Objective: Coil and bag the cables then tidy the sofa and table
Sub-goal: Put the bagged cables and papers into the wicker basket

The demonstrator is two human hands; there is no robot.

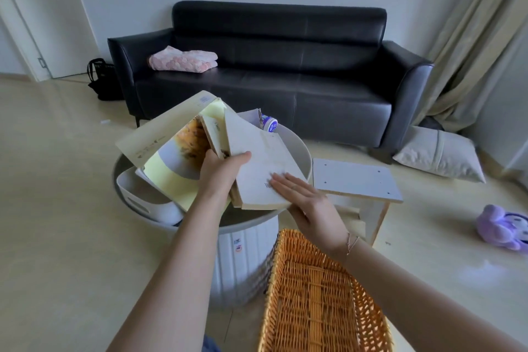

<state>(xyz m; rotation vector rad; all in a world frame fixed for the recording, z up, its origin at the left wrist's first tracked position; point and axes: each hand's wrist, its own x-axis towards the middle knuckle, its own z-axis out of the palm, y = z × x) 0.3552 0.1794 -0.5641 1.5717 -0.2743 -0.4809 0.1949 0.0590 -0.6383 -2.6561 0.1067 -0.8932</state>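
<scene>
Over the round worktop (297, 146), the left hand (220, 168) holds a fanned bundle of books (251, 157) and booklets, thumb on top of the pale cover and fingers curled beneath, so its grip pinches the bundle near the spines. The right hand (303, 194) lies flat, fingers straight and together, pressing the near right corner of the same pale cover. The bundle's long axis runs from the worktop's near edge up and away toward the sofa (314, 88), tilted leftward. Both hands meet at its lower end, the left one carrying the weight. A wicker basket (314, 294) sits just nearer than the worktop, below the right wrist.
</scene>
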